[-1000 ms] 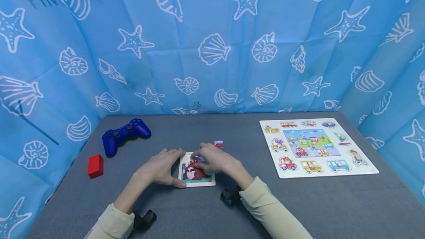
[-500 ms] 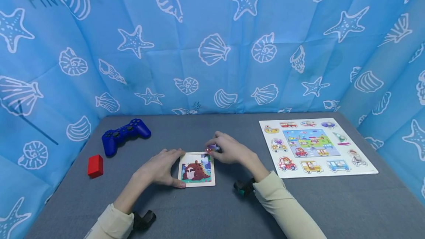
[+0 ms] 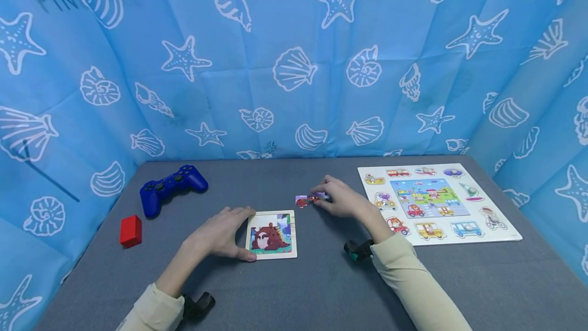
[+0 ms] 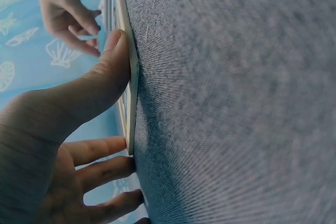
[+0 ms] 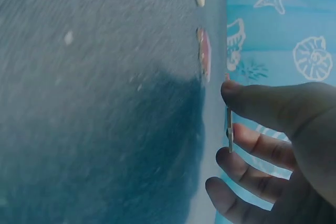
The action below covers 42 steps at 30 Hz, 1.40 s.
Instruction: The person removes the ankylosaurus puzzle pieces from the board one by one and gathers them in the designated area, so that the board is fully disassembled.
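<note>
A red block [image 3: 130, 231] and blue controller [image 3: 173, 189] lie on the desk [image 3: 285, 295]; the left hand [image 3: 222, 231], spread wide, grips the framed puzzle [image 3: 275, 256]; past its far right corner lies a loose piece [image 3: 301, 202]; the right hand [image 3: 340, 198], nearly closed, pinches a second piece [image 5: 229, 121]; then a picture board [image 3: 475, 215]

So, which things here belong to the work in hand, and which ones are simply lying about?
Belonging to the work:
small framed puzzle, left hand at its edge
puzzle piece pinched by the right hand
loose piece beside it

Apparently just lying about:
blue game controller
red block
large vehicle puzzle board
</note>
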Motion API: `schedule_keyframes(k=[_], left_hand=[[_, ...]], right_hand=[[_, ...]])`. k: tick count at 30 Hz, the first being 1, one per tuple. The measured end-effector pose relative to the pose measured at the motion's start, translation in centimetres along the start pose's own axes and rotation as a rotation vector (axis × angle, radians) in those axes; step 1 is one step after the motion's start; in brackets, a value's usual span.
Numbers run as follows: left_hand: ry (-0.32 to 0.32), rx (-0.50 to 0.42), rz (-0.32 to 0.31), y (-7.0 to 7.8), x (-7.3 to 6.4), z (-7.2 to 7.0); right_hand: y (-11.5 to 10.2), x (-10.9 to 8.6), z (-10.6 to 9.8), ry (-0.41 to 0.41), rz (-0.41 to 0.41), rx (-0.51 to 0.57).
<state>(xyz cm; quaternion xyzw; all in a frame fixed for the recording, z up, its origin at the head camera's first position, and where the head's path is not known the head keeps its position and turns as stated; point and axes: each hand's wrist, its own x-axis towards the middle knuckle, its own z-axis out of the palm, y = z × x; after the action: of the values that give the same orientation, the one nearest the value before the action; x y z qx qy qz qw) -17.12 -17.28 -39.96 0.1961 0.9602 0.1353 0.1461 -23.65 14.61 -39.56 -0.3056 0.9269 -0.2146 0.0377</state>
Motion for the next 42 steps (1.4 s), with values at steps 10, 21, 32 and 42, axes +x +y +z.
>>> schedule_keyframes(k=[10,21,32,42], left_hand=[[0.008,0.008,0.000,0.0,0.0,0.1],[0.007,0.005,-0.002,0.0,-0.1,0.1],[0.009,0.004,0.000,0.0,-0.1,0.1],[-0.002,0.003,-0.006,0.0,-0.1,0.0]], right_hand=[[0.7,-0.2,0.4,-0.027,0.035,-0.018],[0.8,0.2,1.1,-0.010,0.079,-0.045],[0.5,0.2,1.0,-0.024,0.104,-0.050],[0.0,0.0,0.8,-0.003,0.137,-0.056]])
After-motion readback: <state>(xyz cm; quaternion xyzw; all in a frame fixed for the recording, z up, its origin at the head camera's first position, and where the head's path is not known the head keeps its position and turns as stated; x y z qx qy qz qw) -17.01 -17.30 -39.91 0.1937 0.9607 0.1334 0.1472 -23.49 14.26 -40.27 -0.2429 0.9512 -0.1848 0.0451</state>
